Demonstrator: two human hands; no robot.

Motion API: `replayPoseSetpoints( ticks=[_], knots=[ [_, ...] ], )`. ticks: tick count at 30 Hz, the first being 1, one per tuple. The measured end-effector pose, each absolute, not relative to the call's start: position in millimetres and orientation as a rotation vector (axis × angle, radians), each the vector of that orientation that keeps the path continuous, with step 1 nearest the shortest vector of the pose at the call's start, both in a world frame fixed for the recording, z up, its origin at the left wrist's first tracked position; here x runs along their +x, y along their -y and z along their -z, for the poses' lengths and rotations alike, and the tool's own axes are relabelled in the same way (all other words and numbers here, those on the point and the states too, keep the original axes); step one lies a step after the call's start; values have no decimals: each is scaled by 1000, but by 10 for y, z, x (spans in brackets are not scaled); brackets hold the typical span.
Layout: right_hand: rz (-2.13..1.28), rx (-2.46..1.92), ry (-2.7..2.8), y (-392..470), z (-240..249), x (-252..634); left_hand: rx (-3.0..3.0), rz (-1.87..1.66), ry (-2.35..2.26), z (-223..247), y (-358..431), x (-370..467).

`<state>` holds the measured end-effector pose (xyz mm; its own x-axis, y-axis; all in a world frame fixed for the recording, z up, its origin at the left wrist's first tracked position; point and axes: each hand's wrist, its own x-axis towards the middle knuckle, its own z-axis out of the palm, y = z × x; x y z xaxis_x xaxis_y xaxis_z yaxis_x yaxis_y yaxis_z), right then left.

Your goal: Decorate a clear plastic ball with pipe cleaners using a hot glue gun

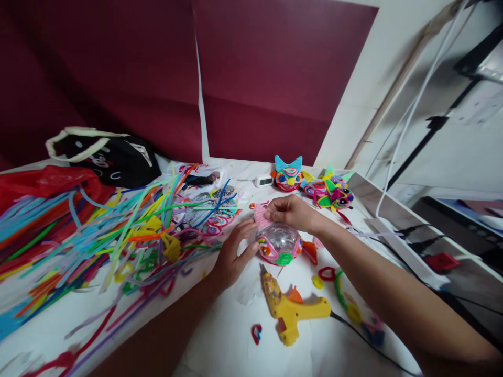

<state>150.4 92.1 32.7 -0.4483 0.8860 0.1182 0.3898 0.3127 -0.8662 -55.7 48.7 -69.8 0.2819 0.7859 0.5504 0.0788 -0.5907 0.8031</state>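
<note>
A clear plastic ball trimmed with coloured pipe cleaners (281, 241) sits on the white table, with a round eye, a green disc and an orange fin on it. At its upper left stands a pink ribbed pipe-cleaner piece (261, 217). My right hand (288, 211) pinches that pink piece between thumb and fingers. Beside the ball's left side, my left hand (238, 254) has its fingers apart and its fingertips close to the pink piece and the ball; whether they touch is unclear. A yellow glue gun (293, 309) lies just in front of the ball.
Loose pipe cleaners (133, 225) heap across the left side. Two finished-looking pipe-cleaner figures, one blue-eared (288, 178) and one multicoloured (330, 193), stand behind. A black bag (113, 159) lies back left. A white power strip (406, 256) and cables run along the right.
</note>
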Motion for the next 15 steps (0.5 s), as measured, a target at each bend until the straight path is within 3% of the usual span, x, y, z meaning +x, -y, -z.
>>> replayPoseSetpoints(
  ticks=[15],
  knots=[
    [-1008,-1168,1890,-822,-458,1690,1868,-1286,-879,620,-494,-597]
  ],
)
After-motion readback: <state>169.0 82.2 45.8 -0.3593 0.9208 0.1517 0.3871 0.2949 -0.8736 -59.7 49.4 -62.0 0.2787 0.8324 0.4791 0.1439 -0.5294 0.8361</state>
